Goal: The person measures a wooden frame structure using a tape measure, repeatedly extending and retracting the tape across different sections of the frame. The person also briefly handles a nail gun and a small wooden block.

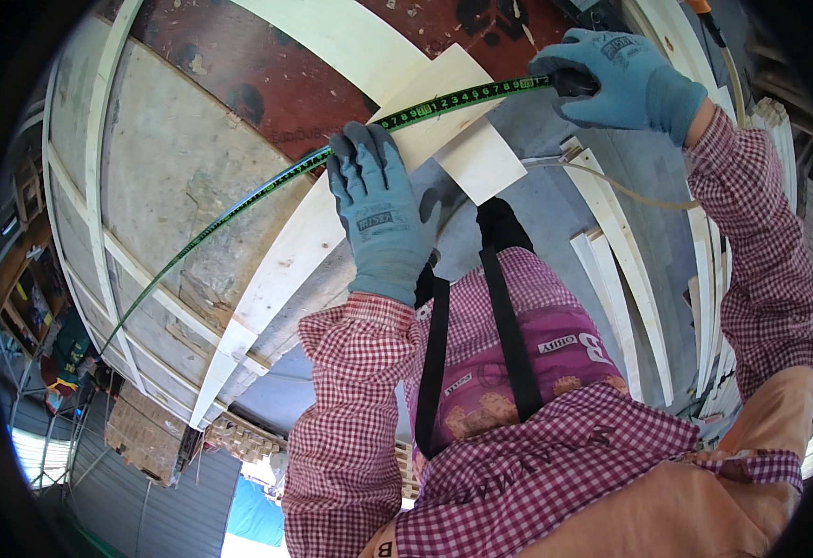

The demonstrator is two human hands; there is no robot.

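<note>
Overhead, left hand point(380, 223) flat, pinning tape measure point(267, 191) onto pale plank point(285, 265), right hand point(625, 79) grip closed around its case.

Your left hand point(380, 223) w/ blue glove presses the green tape measure point(267, 191) flat on a pale wood plank point(285, 270). Right hand point(625, 79) grips the tape's case end.

Only small labels here, no boxes or screens. The left hand point(383, 219), just off centre toward 11 o'clock, has a dark rectangular logo patch point(376, 221) on the back of its blue-grey glove. The right hand point(625, 79) at 1 o'clock has the same kind of patch point(622, 46). On the pink cloth there's a little white tag point(557, 344) at 4 o'clock and a small black tag point(457, 383) at 5 o'clock.
</note>
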